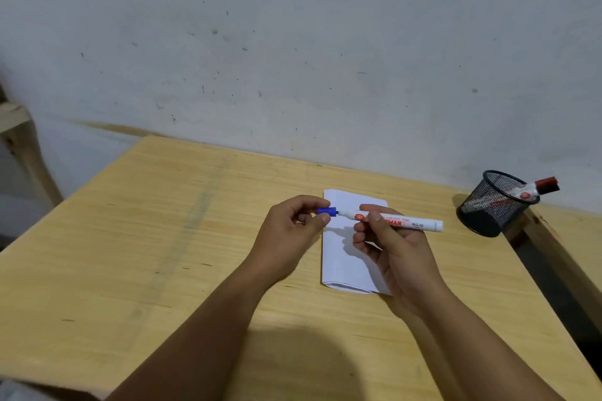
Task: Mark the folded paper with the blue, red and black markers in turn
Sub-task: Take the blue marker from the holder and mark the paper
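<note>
Left hand (294,231) fingers pinching blue cap (326,211); right hand (395,251) fingers gripping marker (399,221) over folded paper (342,257); bared tip risking stray smears.

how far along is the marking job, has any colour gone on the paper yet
Nothing marked yet: the folded paper looks blank. In hand: the right hand holds the blue marker, the left hand grips its cap, just clear of the tip. Left: all three marks; the red marker sits in the mesh cup.

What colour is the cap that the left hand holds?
Blue: the cap in the left hand, seen in the head view.
</note>
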